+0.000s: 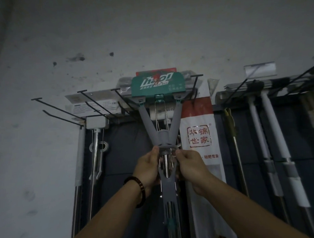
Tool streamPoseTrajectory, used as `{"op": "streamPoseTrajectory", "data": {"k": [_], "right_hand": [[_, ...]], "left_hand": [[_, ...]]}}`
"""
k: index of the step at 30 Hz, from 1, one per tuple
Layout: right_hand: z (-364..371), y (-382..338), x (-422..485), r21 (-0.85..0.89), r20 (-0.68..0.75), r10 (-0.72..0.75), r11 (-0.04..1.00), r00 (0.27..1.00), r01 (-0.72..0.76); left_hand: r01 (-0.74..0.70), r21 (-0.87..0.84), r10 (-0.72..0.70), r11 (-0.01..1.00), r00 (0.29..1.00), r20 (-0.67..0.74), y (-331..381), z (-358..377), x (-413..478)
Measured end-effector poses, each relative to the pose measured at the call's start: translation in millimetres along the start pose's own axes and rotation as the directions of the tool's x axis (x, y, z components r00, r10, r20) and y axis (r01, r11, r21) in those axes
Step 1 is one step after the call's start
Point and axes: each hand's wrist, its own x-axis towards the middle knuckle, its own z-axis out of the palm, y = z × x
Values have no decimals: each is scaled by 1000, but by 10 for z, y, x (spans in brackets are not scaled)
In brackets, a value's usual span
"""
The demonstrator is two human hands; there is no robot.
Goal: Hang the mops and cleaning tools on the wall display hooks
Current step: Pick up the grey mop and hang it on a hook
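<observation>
Centre of the frame: on the teal card (157, 85) across the head of the mop (164, 136) we see slanted white brand lettering, too stylised and dim for us to read. Right of centre: on the white bag (197, 117) we read a red square seal (199, 136), 华锦世家, and below it a red line (211, 156) ending 拖把专家. Left of centre: the fine print on the pale label (91, 105) we cannot read
</observation>
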Motion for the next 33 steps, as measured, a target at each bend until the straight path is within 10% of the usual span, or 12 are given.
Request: {"op": "streamPoseTrajectory", "data": {"k": [33], "right_hand": [[197, 167, -603, -417, -177, -320, 881, 931, 223]], "left_hand": [[105, 64, -103, 992, 994, -26, -281, -236, -411]]}}
